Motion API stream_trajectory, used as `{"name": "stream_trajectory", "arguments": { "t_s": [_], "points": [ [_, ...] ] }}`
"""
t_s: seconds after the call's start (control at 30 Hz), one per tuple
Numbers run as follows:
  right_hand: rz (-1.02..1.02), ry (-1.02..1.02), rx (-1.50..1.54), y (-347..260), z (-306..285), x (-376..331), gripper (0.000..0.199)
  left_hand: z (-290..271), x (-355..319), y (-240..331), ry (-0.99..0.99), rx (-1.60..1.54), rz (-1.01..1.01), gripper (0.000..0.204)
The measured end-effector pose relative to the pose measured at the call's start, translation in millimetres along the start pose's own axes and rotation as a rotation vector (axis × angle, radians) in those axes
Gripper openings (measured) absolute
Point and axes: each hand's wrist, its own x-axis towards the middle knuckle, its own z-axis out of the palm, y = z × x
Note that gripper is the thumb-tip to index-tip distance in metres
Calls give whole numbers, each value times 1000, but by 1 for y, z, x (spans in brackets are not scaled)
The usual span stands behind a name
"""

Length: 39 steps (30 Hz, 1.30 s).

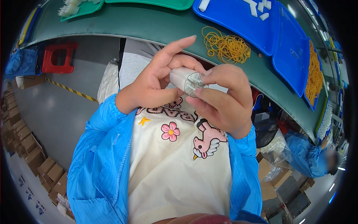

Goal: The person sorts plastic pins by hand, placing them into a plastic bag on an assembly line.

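My left hand (158,74) is closed around a short, whitish, translucent plastic cylinder (181,77), with the index finger stretched out toward the table. The end of the cylinder that faces right shows a clear rim and inner dividers. My right hand (223,95) pinches at that end, thumb and fingertips over the rim. Whether a separate small part sits between those fingertips, I cannot tell. Both hands are in front of my chest, near the table edge. Just beyond them, a tangled pile of yellow rubber bands (226,46) lies on the green table (149,24).
A blue tray (238,22) holds white pieces, and a second blue tray (292,48) holds small clear pieces. More rubber bands (313,74) fill a tray at the far right. Green trays (149,3) stand at the back. A red stool (59,58) and cardboard boxes (35,153) are left; a person in blue (304,153) is right.
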Motion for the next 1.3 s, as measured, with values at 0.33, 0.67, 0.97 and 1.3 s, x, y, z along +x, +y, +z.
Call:
{"name": "stream_trajectory", "arguments": {
  "t_s": [0.33, 0.67, 0.97, 1.3],
  "points": [
    [89, -81, 36, -4, -1, 6, 35, -4, -3, 0, 14, -13, -18, 93],
    [47, -83, -79, -4, -1, 7, 31, -4, -2, -1, 33, 26, 25, 95],
    [-22, -112, -92, -4, 1, 5, 27, -4, -4, -1, 30, 15, 18, 95],
    [85, 130, 71, -8, 1, 3, 34, -4, -3, 2, -21, -48, 7, 90]
  ]
}}
